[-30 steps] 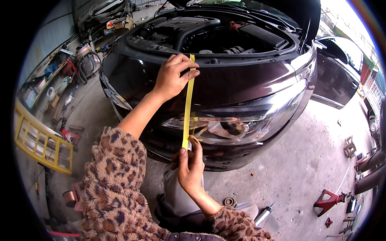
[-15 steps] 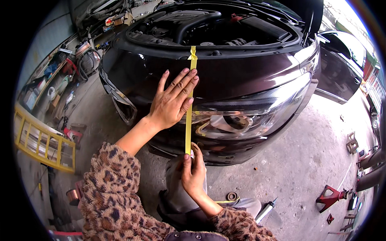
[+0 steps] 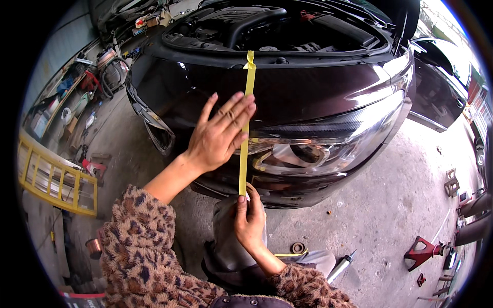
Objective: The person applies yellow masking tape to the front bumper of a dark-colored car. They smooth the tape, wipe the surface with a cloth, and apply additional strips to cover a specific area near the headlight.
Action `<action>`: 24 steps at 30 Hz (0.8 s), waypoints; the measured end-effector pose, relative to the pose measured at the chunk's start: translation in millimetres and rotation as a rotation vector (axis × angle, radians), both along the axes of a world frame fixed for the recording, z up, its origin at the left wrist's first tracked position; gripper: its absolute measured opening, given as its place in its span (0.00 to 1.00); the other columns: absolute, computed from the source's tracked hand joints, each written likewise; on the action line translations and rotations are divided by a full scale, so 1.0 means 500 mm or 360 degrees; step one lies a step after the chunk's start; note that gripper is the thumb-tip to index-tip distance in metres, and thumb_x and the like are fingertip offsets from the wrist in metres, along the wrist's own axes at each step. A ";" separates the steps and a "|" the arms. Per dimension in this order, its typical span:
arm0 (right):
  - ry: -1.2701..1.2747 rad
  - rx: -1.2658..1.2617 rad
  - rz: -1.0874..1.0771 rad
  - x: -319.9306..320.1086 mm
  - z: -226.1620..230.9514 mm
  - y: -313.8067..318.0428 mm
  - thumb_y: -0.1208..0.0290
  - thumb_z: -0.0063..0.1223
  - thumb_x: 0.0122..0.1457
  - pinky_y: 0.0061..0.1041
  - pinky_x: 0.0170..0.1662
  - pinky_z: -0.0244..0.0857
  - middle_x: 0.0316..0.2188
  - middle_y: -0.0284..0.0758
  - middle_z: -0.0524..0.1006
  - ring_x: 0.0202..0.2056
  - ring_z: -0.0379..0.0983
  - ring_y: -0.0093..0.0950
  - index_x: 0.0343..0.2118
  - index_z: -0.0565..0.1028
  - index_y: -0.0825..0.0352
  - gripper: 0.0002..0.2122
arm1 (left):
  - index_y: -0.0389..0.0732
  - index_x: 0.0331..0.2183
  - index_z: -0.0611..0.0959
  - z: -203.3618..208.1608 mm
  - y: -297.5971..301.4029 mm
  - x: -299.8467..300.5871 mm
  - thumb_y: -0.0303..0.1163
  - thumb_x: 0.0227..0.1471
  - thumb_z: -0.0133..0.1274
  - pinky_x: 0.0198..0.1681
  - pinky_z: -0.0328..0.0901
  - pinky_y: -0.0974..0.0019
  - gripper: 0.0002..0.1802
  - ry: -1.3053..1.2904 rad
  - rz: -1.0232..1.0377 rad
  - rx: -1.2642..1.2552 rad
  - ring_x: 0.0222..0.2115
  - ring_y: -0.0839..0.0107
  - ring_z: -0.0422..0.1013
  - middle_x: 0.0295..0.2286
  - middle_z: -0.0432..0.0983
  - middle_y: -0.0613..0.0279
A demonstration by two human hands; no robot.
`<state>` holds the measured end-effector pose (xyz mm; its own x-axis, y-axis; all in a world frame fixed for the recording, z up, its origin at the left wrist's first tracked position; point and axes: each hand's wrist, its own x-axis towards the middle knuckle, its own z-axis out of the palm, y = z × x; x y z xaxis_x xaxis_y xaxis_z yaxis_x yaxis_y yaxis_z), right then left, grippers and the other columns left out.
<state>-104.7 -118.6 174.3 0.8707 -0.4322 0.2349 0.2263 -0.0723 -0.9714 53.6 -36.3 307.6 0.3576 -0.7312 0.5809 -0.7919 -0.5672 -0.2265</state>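
A strip of yellow masking tape [image 3: 250, 82] runs down the front of a dark maroon car [image 3: 318, 84], past the inner end of its headlight [image 3: 359, 123]. Its top end is crumpled at the edge of the open engine bay. My left hand [image 3: 215, 138] lies over the upper part of the strip, palm toward the panel, fingers stretched out and slightly blurred. Lower down, below the bumper edge, my right hand [image 3: 250, 223] pinches the bottom of the strip between thumb and fingers. Whether a roll sits inside that grip is hidden.
On the floor by my knee lie a dark ring-shaped roll [image 3: 298, 248] and a nozzled cartridge [image 3: 341, 267]. A red stand [image 3: 423, 252] is at the right. A yellow ladder-like frame [image 3: 56, 179] and a cluttered shelf [image 3: 61, 100] line the left. The engine bay [image 3: 287, 33] is open.
My left hand has slid slightly down along the tape, uncovering more of its upper part. My right hand keeps its pinch at the lower end. The view has shifted a little.
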 end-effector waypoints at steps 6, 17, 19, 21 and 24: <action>0.0070 0.0029 0.0039 -0.006 0.011 -0.005 0.70 0.47 0.67 0.25 0.26 0.67 0.27 0.41 0.80 0.21 0.75 0.24 0.57 0.68 0.68 0.17 | 0.49 0.64 0.65 0.058 -0.046 0.066 0.42 0.66 0.41 0.67 0.38 0.43 0.28 -0.0115 0.0173 -0.0119 0.67 0.71 0.49 0.65 0.56 0.70; -0.0027 -0.0130 -0.0074 -0.033 -0.006 -0.018 0.74 0.49 0.65 0.31 0.32 0.72 0.37 0.52 0.79 0.33 0.81 0.44 0.56 0.69 0.69 0.17 | 0.40 0.59 0.71 -0.099 0.002 -0.071 0.36 0.62 0.46 0.65 0.46 0.47 0.25 0.0169 -0.0167 -0.0442 0.62 0.60 0.59 0.60 0.64 0.56; -0.0087 -0.0110 -0.0109 -0.057 -0.014 -0.012 0.76 0.49 0.64 0.31 0.33 0.73 0.38 0.52 0.79 0.33 0.81 0.44 0.56 0.69 0.71 0.17 | 0.38 0.47 0.80 -0.202 0.033 -0.126 0.31 0.58 0.53 0.53 0.61 0.51 0.15 0.0220 -0.0096 -0.0875 0.50 0.59 0.70 0.49 0.74 0.54; -0.0111 -0.0233 -0.0110 -0.073 -0.044 -0.022 0.77 0.50 0.64 0.32 0.34 0.73 0.38 0.51 0.80 0.33 0.81 0.44 0.56 0.69 0.72 0.18 | 0.37 0.35 0.83 -0.293 0.034 -0.160 0.30 0.53 0.60 0.38 0.67 0.56 0.08 0.0620 0.0168 -0.1145 0.36 0.59 0.75 0.37 0.79 0.53; -0.0060 -0.0319 -0.0068 -0.098 -0.080 -0.029 0.77 0.49 0.64 0.30 0.30 0.71 0.31 0.45 0.78 0.28 0.79 0.38 0.56 0.68 0.72 0.18 | 0.37 0.26 0.83 -0.365 0.017 -0.167 0.35 0.48 0.65 0.26 0.65 0.60 0.12 0.1125 0.0476 -0.1204 0.23 0.57 0.74 0.24 0.77 0.52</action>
